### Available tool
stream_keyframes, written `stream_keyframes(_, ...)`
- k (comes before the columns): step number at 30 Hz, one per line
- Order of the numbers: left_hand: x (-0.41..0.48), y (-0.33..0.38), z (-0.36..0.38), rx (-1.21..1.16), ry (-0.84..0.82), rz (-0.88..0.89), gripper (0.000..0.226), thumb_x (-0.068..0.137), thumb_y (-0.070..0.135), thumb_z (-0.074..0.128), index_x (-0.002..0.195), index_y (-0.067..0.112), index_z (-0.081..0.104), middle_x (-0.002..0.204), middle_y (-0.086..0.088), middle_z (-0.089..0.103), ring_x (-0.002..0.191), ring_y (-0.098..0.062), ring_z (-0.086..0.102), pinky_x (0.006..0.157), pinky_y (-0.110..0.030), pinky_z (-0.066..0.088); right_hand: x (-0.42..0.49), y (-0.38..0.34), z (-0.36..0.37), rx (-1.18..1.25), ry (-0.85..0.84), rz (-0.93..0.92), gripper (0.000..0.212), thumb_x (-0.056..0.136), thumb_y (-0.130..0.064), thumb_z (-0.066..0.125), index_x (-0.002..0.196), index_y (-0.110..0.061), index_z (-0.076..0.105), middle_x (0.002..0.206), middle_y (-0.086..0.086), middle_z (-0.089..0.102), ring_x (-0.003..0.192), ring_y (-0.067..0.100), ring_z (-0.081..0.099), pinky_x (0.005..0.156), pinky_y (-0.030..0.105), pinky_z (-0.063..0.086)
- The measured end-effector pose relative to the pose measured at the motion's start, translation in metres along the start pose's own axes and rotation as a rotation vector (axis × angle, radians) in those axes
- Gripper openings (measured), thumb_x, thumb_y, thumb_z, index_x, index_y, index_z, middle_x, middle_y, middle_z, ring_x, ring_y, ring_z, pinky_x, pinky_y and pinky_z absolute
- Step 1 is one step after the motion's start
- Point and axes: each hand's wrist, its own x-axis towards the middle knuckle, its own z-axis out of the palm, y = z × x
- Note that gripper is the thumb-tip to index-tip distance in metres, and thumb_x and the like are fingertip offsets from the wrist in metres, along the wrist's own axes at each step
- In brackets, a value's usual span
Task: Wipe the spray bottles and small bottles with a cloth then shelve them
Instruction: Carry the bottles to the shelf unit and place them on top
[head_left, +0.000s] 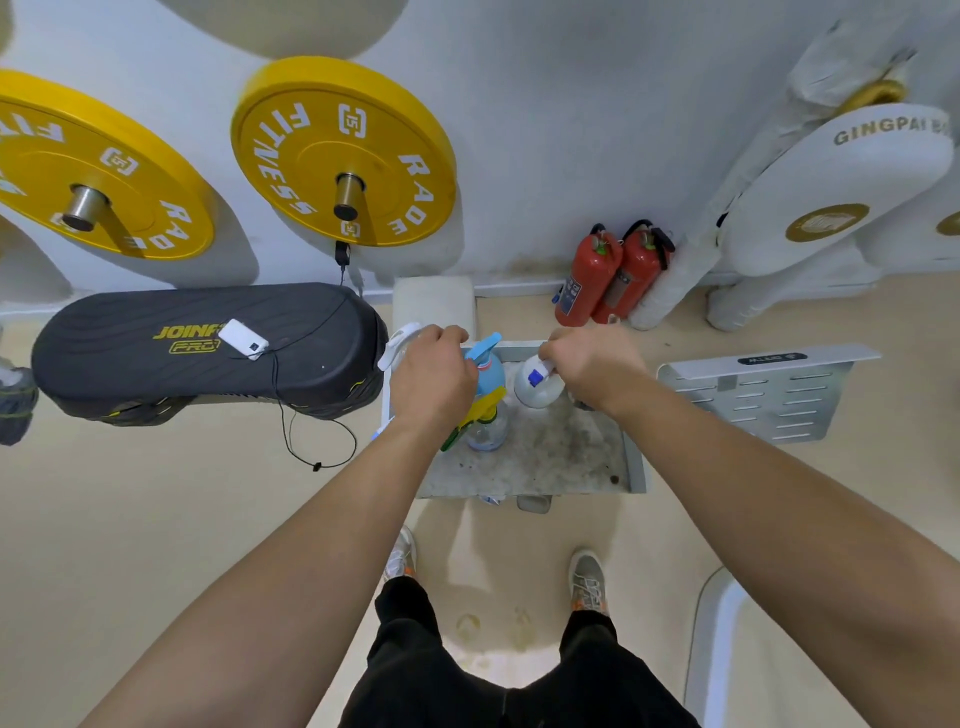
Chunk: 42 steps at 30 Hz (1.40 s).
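Note:
A grey metal shelf tray (571, 457) sits in front of me at about waist height. At its back left my left hand (431, 374) is closed on a spray bottle with a white trigger head (397, 343). Beside it stand a blue spray bottle (488, 364) and a clear bottle with a yellow and green trigger (485, 426). My right hand (592, 364) grips the top of a white bottle with a blue nozzle (537, 384) at the tray's back. No cloth is visible.
A black balance trainer (197, 353) with a white power bank and cable lies to the left. Two red fire extinguishers (608, 275) stand by the wall. A grey metal panel (769, 389) lies to the right. Yellow weight plates (343, 150) hang on the wall.

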Motion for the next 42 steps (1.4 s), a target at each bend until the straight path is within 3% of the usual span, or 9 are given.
stream_keyframes(8, 0.020, 0.003, 0.013, 0.421, -0.145, 0.088, 0.018, 0.102, 0.022, 0.052, 0.107, 0.008, 0.062, 0.104, -0.014, 0.067, 0.093, -0.031, 0.066, 0.062, -0.034, 0.038, 0.011, -0.002, 0.016, -0.046, 0.170, -0.047, 0.038, 0.064, 0.003, 0.067, 0.097, -0.016, 0.073, 0.093, 0.002, 0.068, 0.074, 0.032, 0.066, 0.059, 0.033, 0.048)
stream_keyframes(14, 0.028, 0.001, 0.019, 0.362, -0.107, 0.076, 0.023, 0.102, 0.027, 0.053, 0.103, 0.009, 0.067, 0.096, -0.014, 0.068, 0.087, -0.031, 0.065, 0.061, -0.034, 0.037, 0.019, 0.004, 0.032, 0.017, 0.206, -0.009, 0.037, 0.046, 0.004, 0.079, 0.074, -0.019, 0.073, 0.072, -0.002, 0.065, 0.052, 0.028, 0.061, 0.047, 0.023, 0.035)
stream_keyframes(22, 0.023, 0.001, 0.028, 0.345, -0.117, 0.052, 0.022, 0.101, 0.023, 0.051, 0.102, 0.007, 0.067, 0.095, -0.015, 0.067, 0.083, -0.031, 0.064, 0.060, -0.033, 0.036, 0.016, -0.003, 0.033, 0.142, 0.205, -0.007, 0.044, 0.062, 0.004, 0.075, 0.103, -0.014, 0.076, 0.094, 0.006, 0.070, 0.061, 0.033, 0.065, 0.051, 0.029, 0.043)
stream_keyframes(27, 0.021, -0.002, 0.028, 0.268, -0.142, 0.032, 0.028, 0.102, 0.033, 0.051, 0.105, 0.009, 0.065, 0.100, -0.015, 0.067, 0.089, -0.032, 0.065, 0.062, -0.034, 0.038, 0.001, 0.000, 0.038, 0.254, 0.237, 0.080, 0.069, 0.073, 0.000, 0.072, 0.137, -0.017, 0.057, 0.132, 0.013, 0.060, 0.069, 0.041, 0.067, 0.058, 0.041, 0.053)
stream_keyframes(30, 0.018, -0.001, 0.022, 0.214, -0.158, 0.015, 0.036, 0.101, 0.041, 0.051, 0.107, 0.007, 0.063, 0.100, -0.016, 0.067, 0.091, -0.033, 0.063, 0.063, -0.035, 0.039, -0.013, 0.002, 0.037, 0.333, 0.314, 0.167, 0.064, 0.082, -0.006, 0.067, 0.143, -0.018, 0.052, 0.134, 0.012, 0.057, 0.070, 0.041, 0.066, 0.059, 0.040, 0.054)
stream_keyframes(33, 0.010, 0.001, 0.010, 0.200, -0.142, 0.010, 0.036, 0.100, 0.041, 0.052, 0.109, 0.007, 0.061, 0.103, -0.016, 0.067, 0.094, -0.035, 0.064, 0.064, -0.035, 0.041, -0.031, -0.001, 0.042, 0.404, 0.389, 0.226, 0.055, 0.081, -0.013, 0.069, 0.135, -0.017, 0.058, 0.123, 0.009, 0.059, 0.066, 0.038, 0.064, 0.053, 0.039, 0.054)
stream_keyframes(36, -0.006, 0.006, -0.006, 0.205, -0.083, 0.016, 0.033, 0.099, 0.039, 0.054, 0.116, 0.012, 0.062, 0.107, -0.014, 0.069, 0.098, -0.034, 0.065, 0.065, -0.034, 0.043, -0.044, -0.003, 0.040, 0.553, 0.337, 0.325, 0.043, 0.086, -0.019, 0.064, 0.129, -0.021, 0.058, 0.120, 0.003, 0.057, 0.080, 0.031, 0.063, 0.062, 0.039, 0.054)
stream_keyframes(40, -0.035, 0.018, -0.020, 0.080, 0.045, 0.097, 0.031, 0.099, 0.033, 0.052, 0.126, 0.020, 0.062, 0.112, -0.003, 0.070, 0.100, -0.028, 0.065, 0.073, -0.037, 0.053, -0.054, -0.001, 0.039, 0.872, 0.192, 0.526, 0.007, 0.089, -0.027, 0.063, 0.095, -0.024, 0.060, 0.093, -0.002, 0.065, 0.088, 0.023, 0.061, 0.078, 0.039, 0.054)
stream_keyframes(42, -0.050, 0.032, -0.019, -0.055, 0.057, 0.159, 0.026, 0.097, 0.029, 0.051, 0.118, 0.023, 0.064, 0.106, 0.002, 0.071, 0.094, -0.025, 0.064, 0.075, -0.040, 0.054, -0.061, -0.001, 0.049, 0.946, 0.108, 0.597, 0.010, 0.087, -0.030, 0.065, 0.081, -0.026, 0.058, 0.085, -0.005, 0.065, 0.089, 0.023, 0.063, 0.078, 0.036, 0.052)
